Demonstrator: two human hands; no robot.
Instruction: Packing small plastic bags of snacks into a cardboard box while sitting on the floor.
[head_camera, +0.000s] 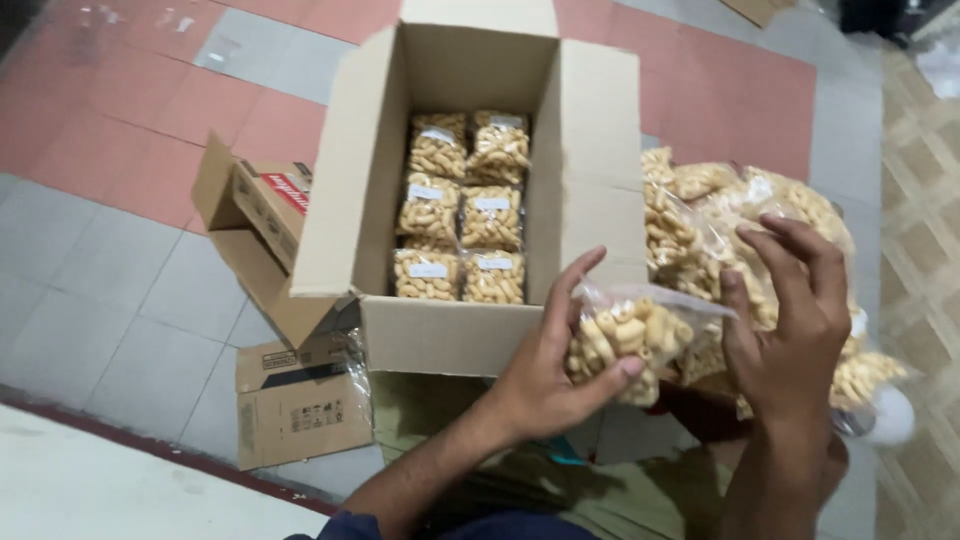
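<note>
My left hand (560, 360) grips a small clear bag of pale yellow snack pieces (630, 335) just in front of an open cardboard box (460, 330). My right hand (790, 320) hovers beside that bag with fingers spread, over a heap of similar snack bags (700, 215) to the right of the box. Inside the box, several labelled snack bags (462, 215) lie in two neat columns. The box flaps stand up on the left, right and far sides.
A smaller open cardboard box (255, 215) lies at the left of the big box, and a flattened carton (300, 395) rests on the floor in front. The floor has grey and red tiles (110, 110). A pale raised ledge (110, 480) runs along the bottom left.
</note>
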